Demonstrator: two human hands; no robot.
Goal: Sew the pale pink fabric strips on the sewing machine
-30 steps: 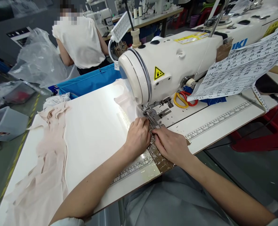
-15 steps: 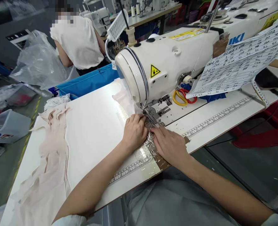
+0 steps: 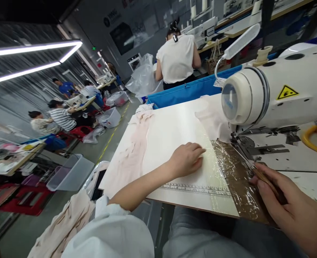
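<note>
My right hand (image 3: 289, 204) is closed around the brown handle of an awl (image 3: 265, 178). Its thin metal shaft points up and left to the needle area of the white sewing machine (image 3: 287, 96). My left hand (image 3: 187, 158) rests on the white table, fingers loosely bent and holding nothing I can see. A pale pink fabric piece (image 3: 214, 116) lies by the presser foot, beyond the tape-covered brown strip (image 3: 229, 168). More pale pink fabric (image 3: 137, 143) is laid along the left side of the table.
Yellow-handled scissors (image 3: 306, 139) lie right of the needle area. A blue cloth bin (image 3: 190, 94) borders the table's far edge. A printed ruler (image 3: 196, 189) runs near the front edge. Beyond, a person in white (image 3: 176, 59) sits turned away; a grey plastic tub (image 3: 72, 172) stands on the floor.
The view has swung left. My left hand has come away from the presser foot onto the table. My right hand now holds the awl, which was not visible in it before.
</note>
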